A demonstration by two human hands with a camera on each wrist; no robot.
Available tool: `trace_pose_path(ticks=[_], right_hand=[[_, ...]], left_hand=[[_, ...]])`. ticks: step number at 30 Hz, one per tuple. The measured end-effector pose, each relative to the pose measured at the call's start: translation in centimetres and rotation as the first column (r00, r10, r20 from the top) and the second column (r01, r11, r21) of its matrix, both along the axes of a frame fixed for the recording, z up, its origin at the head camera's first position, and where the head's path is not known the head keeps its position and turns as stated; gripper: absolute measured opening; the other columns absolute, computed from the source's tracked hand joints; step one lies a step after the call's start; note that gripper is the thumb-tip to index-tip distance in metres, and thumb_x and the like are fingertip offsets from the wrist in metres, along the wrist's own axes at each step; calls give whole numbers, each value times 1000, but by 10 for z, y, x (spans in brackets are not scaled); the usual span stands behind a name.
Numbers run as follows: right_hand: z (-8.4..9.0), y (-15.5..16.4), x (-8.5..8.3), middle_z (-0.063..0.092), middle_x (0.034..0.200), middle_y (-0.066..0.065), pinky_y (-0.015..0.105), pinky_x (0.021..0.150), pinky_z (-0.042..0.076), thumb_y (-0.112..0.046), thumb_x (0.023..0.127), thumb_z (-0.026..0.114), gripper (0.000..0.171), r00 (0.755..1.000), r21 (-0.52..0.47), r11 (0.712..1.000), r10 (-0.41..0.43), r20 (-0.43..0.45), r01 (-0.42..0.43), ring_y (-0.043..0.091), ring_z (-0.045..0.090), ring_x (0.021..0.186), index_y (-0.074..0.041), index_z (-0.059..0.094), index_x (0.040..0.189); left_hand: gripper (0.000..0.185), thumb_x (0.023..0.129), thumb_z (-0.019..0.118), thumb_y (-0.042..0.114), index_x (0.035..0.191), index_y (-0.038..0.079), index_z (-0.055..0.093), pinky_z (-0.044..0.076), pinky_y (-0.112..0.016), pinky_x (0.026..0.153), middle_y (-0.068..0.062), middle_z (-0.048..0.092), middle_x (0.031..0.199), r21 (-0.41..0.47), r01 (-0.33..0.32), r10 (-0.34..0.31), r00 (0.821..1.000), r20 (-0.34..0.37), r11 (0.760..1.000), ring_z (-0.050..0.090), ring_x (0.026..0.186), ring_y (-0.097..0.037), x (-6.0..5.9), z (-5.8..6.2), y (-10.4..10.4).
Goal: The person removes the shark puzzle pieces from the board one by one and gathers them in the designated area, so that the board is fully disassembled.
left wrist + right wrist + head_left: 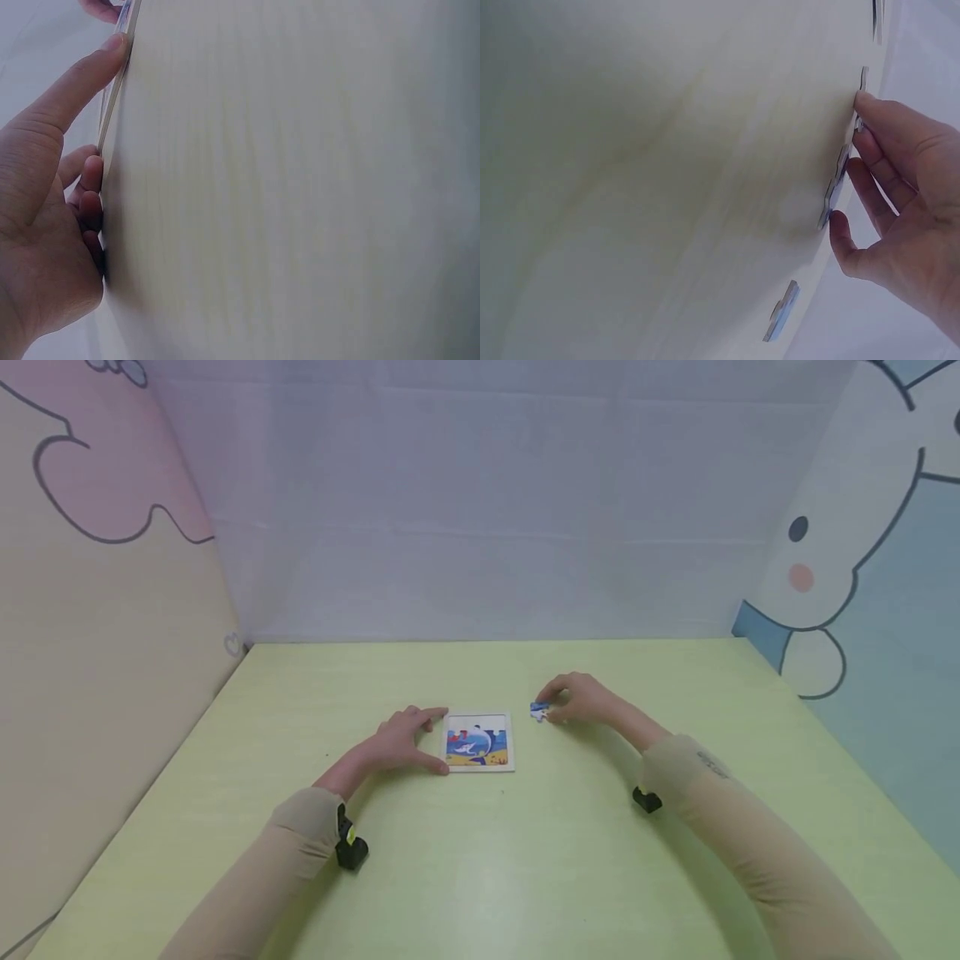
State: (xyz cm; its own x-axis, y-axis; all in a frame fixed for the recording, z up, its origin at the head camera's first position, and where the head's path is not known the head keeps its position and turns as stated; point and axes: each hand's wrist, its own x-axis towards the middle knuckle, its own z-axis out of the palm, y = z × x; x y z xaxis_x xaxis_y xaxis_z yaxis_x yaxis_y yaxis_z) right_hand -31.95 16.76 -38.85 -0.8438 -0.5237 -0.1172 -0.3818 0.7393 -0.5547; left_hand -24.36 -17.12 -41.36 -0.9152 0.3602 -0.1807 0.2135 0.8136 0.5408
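Observation:
A small square jigsaw puzzle (481, 767) with a pale border lies on the table, its picture showing a dolphin in blue water above a sandy seabed. Along its left side, my left hand (397, 741) spans the border with thumb and forefinger spread to the corners. In the left wrist view the thumb (79, 86) touches the board's edge. To the right of the board, my right hand (583, 698) has curled fingers around a blue-and-white puzzle piece (538, 710). The right wrist view shows thumb and fingers at a piece's edge (864, 79); part of the grip is hidden.
Another loose puzzle piece (781, 311) lies on the table (450, 877) past the right hand. A pale cloth wall (480, 510) stands behind the table, with cartoon-printed panels at both sides. Each wrist carries a small black camera (351, 847).

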Motion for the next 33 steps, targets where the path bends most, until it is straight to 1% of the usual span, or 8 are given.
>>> trace_pose_path(ticks=[9, 20, 27, 33], right_hand=[[-2, 0, -1, 65, 129, 15, 52, 114, 34, -13, 86, 75, 34, 1000, -6, 1000, 5, 24, -5, 35, 53, 129, -8, 70, 119], [0, -1, -1, 64, 128, 16, 54, 113, 35, -13, 87, 73, 33, 1000, -4, 1000, 19, 21, -19, 36, 53, 127, -7, 69, 119], [1, -2, -1, 64, 129, 16, 54, 113, 34, -11, 87, 73, 33, 999, -12, 1000, 23, 34, -22, 36, 53, 127, -6, 69, 119], [-3, -2, -3, 65, 127, 14, 52, 112, 36, -12, 87, 73, 33, 999, -3, 1000, 16, 34, -16, 33, 54, 125, -8, 69, 119]], left_hand=[[101, 68, 86, 52, 153, 25, 37, 36, -46, 97, -4, 51, 123, 14, -9, 8, 1000, 13, 1000, 42, 113, -25, 0, 0, -1], [101, 68, 86, 52, 152, 25, 38, 36, -44, 95, -4, 51, 122, 4, -6, 6, 1000, 7, 1000, 43, 112, -24, 0, 0, -1], [101, 68, 86, 53, 152, 25, 38, 36, -43, 94, -3, 51, 121, -3, -7, 7, 1000, 7, 1000, 42, 112, -24, -1, -1, -1], [101, 68, 86, 53, 152, 26, 38, 36, -41, 93, -3, 51, 121, -5, -3, 3, 1000, 0, 1000, 43, 110, -23, 0, -1, -2]])
